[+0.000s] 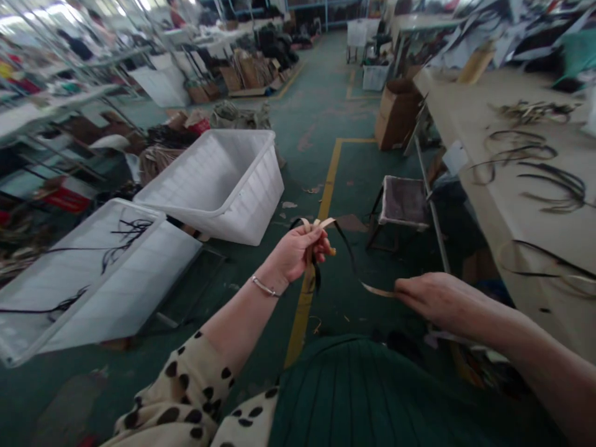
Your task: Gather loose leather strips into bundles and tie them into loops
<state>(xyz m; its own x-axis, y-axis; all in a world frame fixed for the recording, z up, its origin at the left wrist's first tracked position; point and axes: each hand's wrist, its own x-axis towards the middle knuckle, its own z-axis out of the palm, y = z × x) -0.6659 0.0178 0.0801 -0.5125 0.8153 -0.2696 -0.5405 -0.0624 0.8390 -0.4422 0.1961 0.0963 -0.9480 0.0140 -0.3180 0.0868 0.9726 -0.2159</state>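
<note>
Narrow straps, black on one side and tan on the other, are pinched in a looped bunch by my left hand. Short ends hang below its fingers. One strap sags from that bunch across to my right hand, whose fingers are closed on its tan end. Both hands are in front of my body, above the green floor. More black and tan straps lie in loose groups on the table at the right.
A white plastic bin stands at the left, beside another bin with black straps over its rim. At the right are a long table, a padded stool and a cardboard box. An aisle with yellow lines runs ahead.
</note>
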